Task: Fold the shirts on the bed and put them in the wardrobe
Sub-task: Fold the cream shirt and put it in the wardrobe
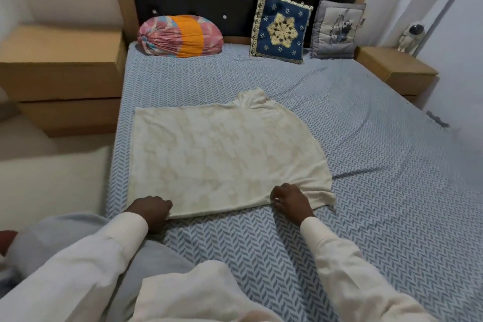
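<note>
The cream shirt lies flat on the bed, on a blue-patterned sheet. Its collar points toward 12 o'clock and its hem lies at 6 o'clock, nearest the person. Both grips are on that near hem. The left grip has its fingers curled over the hem at the 7 o'clock corner. The right grip pinches the hem toward 5 o'clock, where the cloth gathers into small creases around the fingers. The 5 o'clock corner itself lies just beyond the right grip, unheld. The relation that counts is that the whole body of the shirt lies at 12 o'clock from both grips, and the held edge runs from 9 to 3 o'clock between them. A fold would likely carry the hem straight toward the collar, with both grips sharing the work about equally. The wardrobe is not in view.
</note>
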